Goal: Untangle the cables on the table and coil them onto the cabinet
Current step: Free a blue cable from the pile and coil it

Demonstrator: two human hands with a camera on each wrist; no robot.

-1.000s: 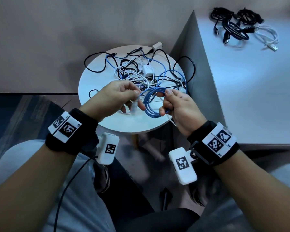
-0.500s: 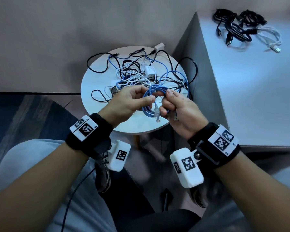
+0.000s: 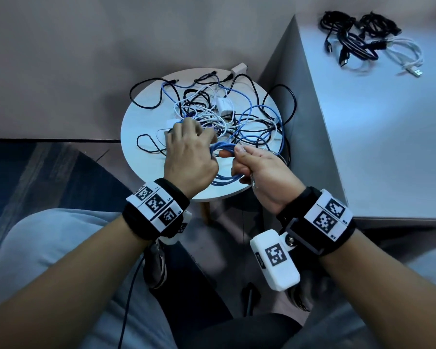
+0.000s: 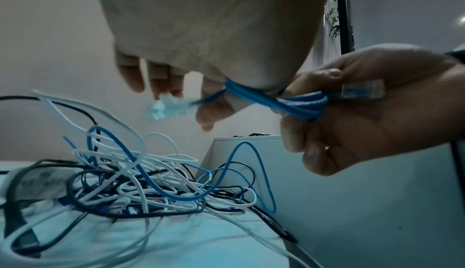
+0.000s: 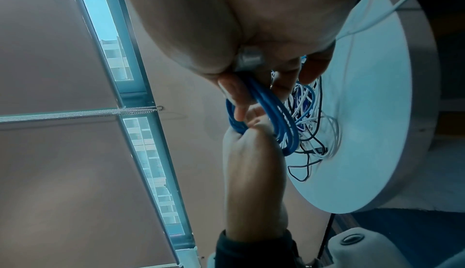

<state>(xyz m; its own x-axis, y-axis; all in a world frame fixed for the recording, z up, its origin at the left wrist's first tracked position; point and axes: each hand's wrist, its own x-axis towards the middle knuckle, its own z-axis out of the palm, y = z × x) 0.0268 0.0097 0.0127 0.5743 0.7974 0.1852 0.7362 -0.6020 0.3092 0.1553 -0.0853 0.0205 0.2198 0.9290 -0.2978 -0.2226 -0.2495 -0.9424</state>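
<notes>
- Blue cable [image 3: 224, 147]: it sits gathered in several loops just below the middle of the head view, held between both hands above the near edge of the round tabletop [image 3: 141, 162].
- The right hand [image 3: 259, 172] has its fingers [image 4: 297, 141] curled round the bundled loops, thumb on top; a clear plug [image 4: 362, 91] of the same cable lies against its palm in the left wrist view.
- The left hand [image 3: 189, 157] has turned palm down since half a second ago; it then pinched the loops from the left with a plug dangling between the hands. Now the blue strands pass under its palm, its fingers [image 4: 130, 77] hang only loosely curled, and a blurred clear plug [image 4: 166, 107] sits at their tips. Whether they actually pinch it I cannot tell.
- My reading: the free end is being wound round the coil to finish it, so this cable is close to ready for the cabinet.
- Tangle [image 3: 227, 114]: black, white and other blue cables, with a white charger block [image 3: 224, 107], lie knotted in the upper middle of the frame, so most of the job remains.
- Cabinet [image 3: 375, 137]: on the right. No true container is in view; its top serves as the drop place and already bears coiled black cables [image 3: 355, 39] and a white cable [image 3: 408, 56] at upper right.
</notes>
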